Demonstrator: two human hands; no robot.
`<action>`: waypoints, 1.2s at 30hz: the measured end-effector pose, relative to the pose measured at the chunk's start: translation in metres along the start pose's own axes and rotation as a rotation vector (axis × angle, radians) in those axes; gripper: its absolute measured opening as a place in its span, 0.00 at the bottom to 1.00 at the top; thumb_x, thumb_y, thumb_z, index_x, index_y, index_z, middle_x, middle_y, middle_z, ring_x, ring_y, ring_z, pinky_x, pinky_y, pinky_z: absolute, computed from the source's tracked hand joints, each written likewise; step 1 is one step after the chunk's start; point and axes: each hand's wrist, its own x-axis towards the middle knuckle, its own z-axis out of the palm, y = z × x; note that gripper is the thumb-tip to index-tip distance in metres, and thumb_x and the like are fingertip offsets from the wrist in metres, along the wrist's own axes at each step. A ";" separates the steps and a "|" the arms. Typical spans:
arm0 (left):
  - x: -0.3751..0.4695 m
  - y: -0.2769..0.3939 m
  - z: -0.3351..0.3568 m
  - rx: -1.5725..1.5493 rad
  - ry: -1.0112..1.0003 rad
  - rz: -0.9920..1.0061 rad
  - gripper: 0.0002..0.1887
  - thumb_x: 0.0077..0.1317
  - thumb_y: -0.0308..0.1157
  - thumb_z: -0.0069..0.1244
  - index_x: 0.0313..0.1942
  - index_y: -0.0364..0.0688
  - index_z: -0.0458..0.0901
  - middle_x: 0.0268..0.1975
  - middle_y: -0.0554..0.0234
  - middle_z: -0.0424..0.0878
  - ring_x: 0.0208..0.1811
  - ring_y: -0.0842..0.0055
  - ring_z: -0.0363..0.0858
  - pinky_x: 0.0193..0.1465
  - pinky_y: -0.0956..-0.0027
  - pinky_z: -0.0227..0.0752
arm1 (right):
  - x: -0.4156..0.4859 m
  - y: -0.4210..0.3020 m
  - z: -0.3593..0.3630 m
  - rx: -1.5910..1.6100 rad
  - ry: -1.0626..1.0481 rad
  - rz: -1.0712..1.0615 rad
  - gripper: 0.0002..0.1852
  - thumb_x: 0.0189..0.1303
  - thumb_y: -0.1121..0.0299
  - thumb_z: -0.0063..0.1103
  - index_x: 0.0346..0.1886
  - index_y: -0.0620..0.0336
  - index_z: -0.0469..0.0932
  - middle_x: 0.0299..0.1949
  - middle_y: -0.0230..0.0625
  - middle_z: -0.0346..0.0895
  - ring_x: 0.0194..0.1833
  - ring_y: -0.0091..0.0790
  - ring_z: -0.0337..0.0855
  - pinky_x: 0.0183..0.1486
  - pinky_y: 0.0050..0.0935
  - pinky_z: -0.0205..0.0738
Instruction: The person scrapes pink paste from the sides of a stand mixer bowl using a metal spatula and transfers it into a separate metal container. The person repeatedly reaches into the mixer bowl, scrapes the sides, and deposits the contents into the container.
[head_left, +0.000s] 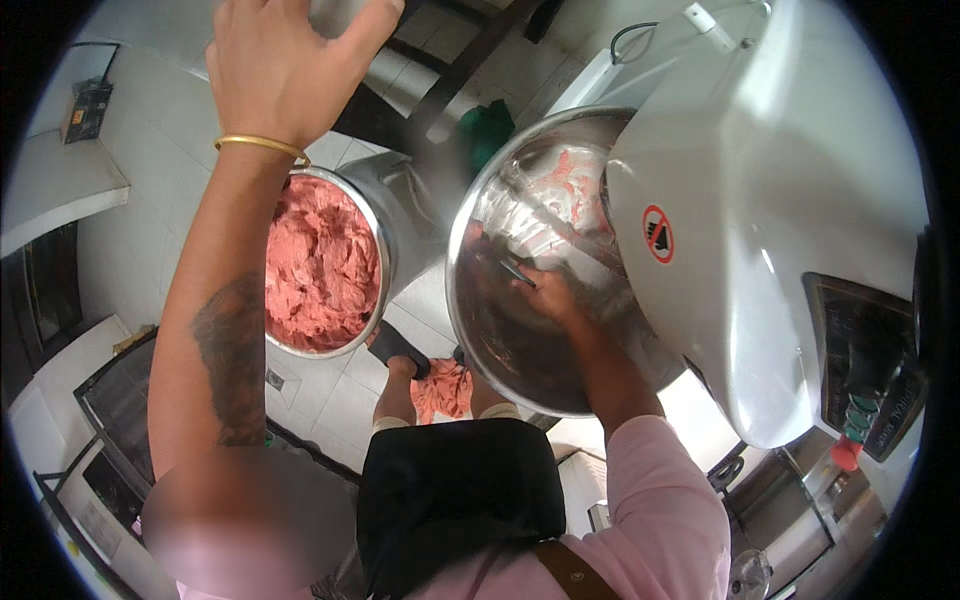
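My right hand (553, 294) reaches down inside the large stainless-steel bowl (459, 225) of a mixer. Its fingers close on a thin dark tool (517, 271), perhaps a scraper. Smears of pink paste (566, 184) cling to the bowl's far inner wall. My left hand (289, 67) is raised at the upper left, back towards me, with its fingertips cut off by the frame. Whether it grips something cannot be made out. Below that wrist, partly behind my forearm, stands a tall steel pot (381, 247) full of pink minced meat or paste (322, 262).
The mixer's white head (675, 180) overhangs the bowl's right side. A control panel (862, 360) with a red knob (847, 454) sits at right. Between my feet lies a pink mass (442, 390), its kind unclear. Dark frame bars (465, 60) and a green bag-like thing (486, 135) are beyond.
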 end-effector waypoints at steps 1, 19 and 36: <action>0.001 -0.009 0.000 0.028 -0.010 0.030 0.32 0.59 0.53 0.60 0.59 0.41 0.83 0.54 0.45 0.79 0.58 0.52 0.76 0.64 0.53 0.68 | 0.001 -0.015 0.002 0.059 0.024 0.074 0.21 0.70 0.53 0.65 0.60 0.53 0.84 0.48 0.50 0.88 0.48 0.48 0.90 0.53 0.42 0.81; 0.008 -0.038 -0.013 -0.211 -0.124 0.096 0.34 0.61 0.58 0.61 0.62 0.48 0.84 0.61 0.56 0.80 0.65 0.63 0.75 0.66 0.54 0.66 | -0.115 -0.252 -0.082 0.200 0.617 -0.228 0.16 0.69 0.69 0.66 0.58 0.64 0.84 0.30 0.43 0.82 0.32 0.30 0.82 0.40 0.30 0.77; -0.717 -0.543 -0.285 0.223 -1.542 -0.449 0.31 0.79 0.53 0.36 0.67 0.37 0.78 0.68 0.38 0.76 0.71 0.50 0.74 0.76 0.49 0.63 | -0.148 -0.501 0.066 -0.373 0.075 -0.143 0.27 0.63 0.70 0.57 0.65 0.70 0.75 0.50 0.64 0.81 0.42 0.64 0.86 0.50 0.55 0.81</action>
